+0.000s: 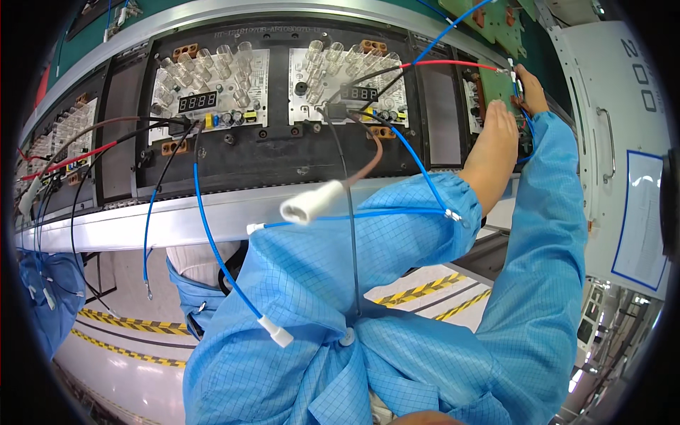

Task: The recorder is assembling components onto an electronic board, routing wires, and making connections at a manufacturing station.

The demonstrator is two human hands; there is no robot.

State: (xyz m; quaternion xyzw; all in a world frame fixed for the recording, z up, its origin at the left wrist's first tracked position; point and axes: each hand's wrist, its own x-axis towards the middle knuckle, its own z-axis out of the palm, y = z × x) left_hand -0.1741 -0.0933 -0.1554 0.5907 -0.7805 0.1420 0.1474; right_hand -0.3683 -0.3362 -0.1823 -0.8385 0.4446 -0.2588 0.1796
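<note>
Both of my hands are at the right end of the long black fixture [297,161], by a partly hidden circuit board with a green panel [497,83]. My left hand [494,145] lies over the near side of this panel, fingers stretched out side by side. Along the panel's right edge, my right hand [533,91] has its fingers curled beside thin wires with small terminals. What it grips is hidden. A red wire [453,64] runs from the middle white circuit board [280,95] toward my right hand. Blue wires pass near my right wrist.
Another white circuit board [159,106] sits left in the fixture. Loose blue wires hang over the metal rail [142,227], one ending in a white connector [275,331]. A larger white connector [312,203] hangs above my left sleeve. A white cabinet [602,78] stands close on the right.
</note>
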